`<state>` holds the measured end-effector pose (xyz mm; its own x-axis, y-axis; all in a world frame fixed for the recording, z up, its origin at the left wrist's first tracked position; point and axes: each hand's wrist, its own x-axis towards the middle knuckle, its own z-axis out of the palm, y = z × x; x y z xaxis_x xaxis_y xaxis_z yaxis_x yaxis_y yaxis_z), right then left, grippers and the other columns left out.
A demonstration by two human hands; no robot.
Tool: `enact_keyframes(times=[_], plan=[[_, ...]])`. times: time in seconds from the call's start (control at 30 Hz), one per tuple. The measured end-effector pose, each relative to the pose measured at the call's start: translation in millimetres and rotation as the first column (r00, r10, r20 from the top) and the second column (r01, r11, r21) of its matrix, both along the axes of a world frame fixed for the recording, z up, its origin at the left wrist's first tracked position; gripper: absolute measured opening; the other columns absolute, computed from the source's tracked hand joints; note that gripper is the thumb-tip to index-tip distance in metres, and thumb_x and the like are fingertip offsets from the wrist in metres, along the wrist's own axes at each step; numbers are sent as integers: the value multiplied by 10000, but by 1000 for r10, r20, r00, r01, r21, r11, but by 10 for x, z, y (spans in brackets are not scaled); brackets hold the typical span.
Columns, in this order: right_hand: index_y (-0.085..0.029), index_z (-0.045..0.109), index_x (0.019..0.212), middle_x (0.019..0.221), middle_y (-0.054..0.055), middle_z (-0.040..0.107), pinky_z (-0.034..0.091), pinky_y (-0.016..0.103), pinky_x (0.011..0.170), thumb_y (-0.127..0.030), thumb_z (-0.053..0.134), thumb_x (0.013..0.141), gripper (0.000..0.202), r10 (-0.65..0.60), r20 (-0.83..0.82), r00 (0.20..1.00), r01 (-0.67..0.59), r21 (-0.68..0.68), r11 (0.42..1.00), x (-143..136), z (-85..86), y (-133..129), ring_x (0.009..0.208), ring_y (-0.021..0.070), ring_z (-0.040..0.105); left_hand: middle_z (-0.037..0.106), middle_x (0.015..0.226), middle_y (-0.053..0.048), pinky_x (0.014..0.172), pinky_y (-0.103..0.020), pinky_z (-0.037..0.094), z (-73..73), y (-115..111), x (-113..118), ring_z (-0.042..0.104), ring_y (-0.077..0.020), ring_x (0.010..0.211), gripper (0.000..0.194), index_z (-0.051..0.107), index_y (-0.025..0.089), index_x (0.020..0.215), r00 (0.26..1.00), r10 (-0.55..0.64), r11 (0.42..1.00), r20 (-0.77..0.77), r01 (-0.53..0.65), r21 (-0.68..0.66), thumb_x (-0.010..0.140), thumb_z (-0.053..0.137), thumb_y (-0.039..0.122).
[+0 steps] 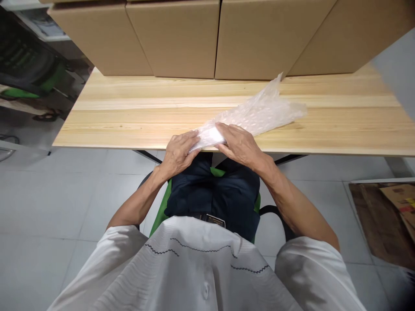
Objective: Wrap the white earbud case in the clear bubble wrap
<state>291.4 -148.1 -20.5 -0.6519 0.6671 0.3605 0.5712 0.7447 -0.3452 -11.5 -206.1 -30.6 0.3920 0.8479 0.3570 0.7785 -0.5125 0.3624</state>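
Note:
At the table's front edge lies a small white box-like item (212,135), partly covered by clear bubble wrap (256,113). My left hand (180,150) holds its left end, thumb at the near side and fingers bent over the top. On its right end, my right hand (239,144) grips the item and the film, with the thumb nearest me. From under my right hand the loose bubble wrap trails away to the right and back, crumpled, with one corner standing up. What exactly the white item is cannot be made out through the film.
A wooden table (129,112) spans the view in front of me. Large cardboard boxes (181,41) stand in a row along its back. A dark chair (29,56) is at the far left, and flattened cardboard (376,229) lies on the floor at the right.

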Motion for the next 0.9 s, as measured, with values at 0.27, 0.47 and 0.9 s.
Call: enact_keyframes(times=[0.27,0.47,0.9], plan=[[-118,571,1707,1652,263,739,561,685,1324,-288,568,1076,654,13,-3,1000,-13,3,1000,-5,30,-5,1495,445,738,809,1604,-175,1219,-551,576,24,4,-3,770,-326,1522,526,843,252,1425,996,29,1000,80,-29,-8,1246,472,580],[-160,635,1627,1598,233,772,572,679,1305,-287,570,1076,569,-9,3,1000,9,4,1000,-26,42,-23,1459,449,750,850,1532,-156,1225,-527,605,93,35,-4,806,-313,1443,606,895,242,1266,986,29,998,166,-20,-53,1231,476,679],[-172,639,1640,1624,243,759,556,668,1304,-636,465,1214,654,-15,1,1000,15,-47,999,-28,46,-10,1498,456,714,909,1293,-103,1183,-501,638,219,204,8,815,-304,1275,495,886,253,1120,948,116,980,295,-61,-190,1165,584,642]])
